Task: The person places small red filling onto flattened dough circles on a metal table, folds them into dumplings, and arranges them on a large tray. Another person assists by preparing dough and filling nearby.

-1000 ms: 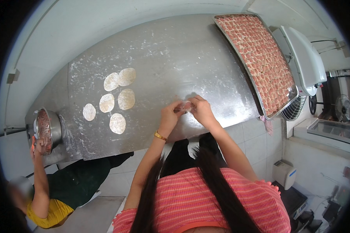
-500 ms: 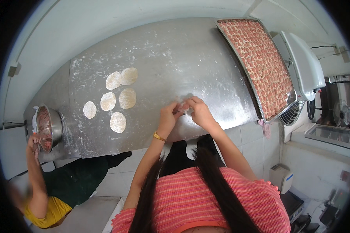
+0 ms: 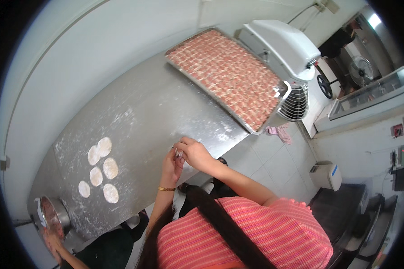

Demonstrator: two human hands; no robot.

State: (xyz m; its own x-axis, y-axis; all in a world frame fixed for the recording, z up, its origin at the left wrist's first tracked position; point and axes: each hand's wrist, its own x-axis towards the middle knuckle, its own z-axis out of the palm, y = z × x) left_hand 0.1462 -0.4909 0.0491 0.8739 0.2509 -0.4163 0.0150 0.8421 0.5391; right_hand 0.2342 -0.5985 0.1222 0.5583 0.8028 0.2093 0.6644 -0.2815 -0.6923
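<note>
Close together above the near side of the metal table, both my hands work on one small dumpling (image 3: pixel 179 153), of which only a bit of whitish dough shows. My left hand (image 3: pixel 170 167), with a gold band at its wrist, is closed around it from the left. From the right, my right hand (image 3: pixel 195 154) pinches it with bent fingers. Several round floured dough wrappers (image 3: pixel 110 168) lie on the table to the left of my hands, two of them overlapping. Beyond my hands stands a large metal tray (image 3: pixel 212 99) filled with rows of pinkish dumplings.
The steel table (image 3: pixel 143 107) is dusted with flour. At its far left another person's hands (image 3: pixel 54 240) are at a metal bowl (image 3: pixel 62 214) of pink minced meat. A white mixer (image 3: pixel 280 49) stands behind the tray. A pink cloth (image 3: pixel 279 132) hangs by the table's right end.
My view has swung to the right, so the tray and mixer sit nearer the middle. My hands stay together on the dumpling. The other person's hands remain at the bowl.
</note>
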